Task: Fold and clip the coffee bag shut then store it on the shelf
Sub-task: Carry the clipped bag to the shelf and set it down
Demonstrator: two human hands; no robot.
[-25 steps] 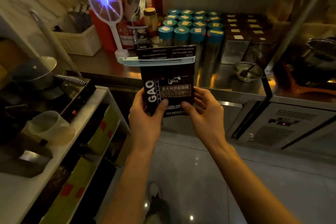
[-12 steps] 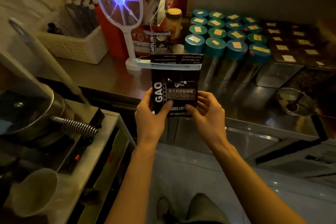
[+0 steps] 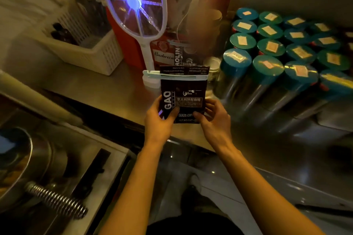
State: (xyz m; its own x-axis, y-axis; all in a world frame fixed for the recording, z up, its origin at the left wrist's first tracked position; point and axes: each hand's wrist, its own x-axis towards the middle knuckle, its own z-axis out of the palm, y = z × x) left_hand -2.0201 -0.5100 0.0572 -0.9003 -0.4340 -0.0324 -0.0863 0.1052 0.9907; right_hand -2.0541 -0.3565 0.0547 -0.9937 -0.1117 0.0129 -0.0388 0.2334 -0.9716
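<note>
Progress check. I noted the coffee bag (image 3: pixel 183 99) had its top folded over and a pale clip (image 3: pixel 174 77) clamped across the fold, running the full width and sticking out a little past the bag's left edge. So I judged the fold-and-clip part done. What was left: setting the bag down in storage. It was not yet released; both hands had it, upright, label facing me.

Position, taking the bag as landmark. It was held above the near part of the steel shelf (image 3: pixel 80 89). Directly behind it stood a second dark bag (image 3: pixel 181 55), also clipped, which I took as the likely storage spot. Behind and to the left, the white swatter (image 3: pixel 133 5) stood lit. To the right, well clear, the block of teal-lidded jars (image 3: pixel 271 47). Far left, the white basket (image 3: pixel 91 51).

Hand pose. Left hand (image 3: pixel 159 120) gripped the bag's lower left corner, thumb on the front face over the white lettering, fingers hidden behind. Right hand (image 3: pixel 214 118) pinched the lower right corner, thumb on the front, fingers curled round the edge. Both forearms reached forward and slightly inward, wrists level. Whether the bag's base touched the shelf, I could not tell.
</note>
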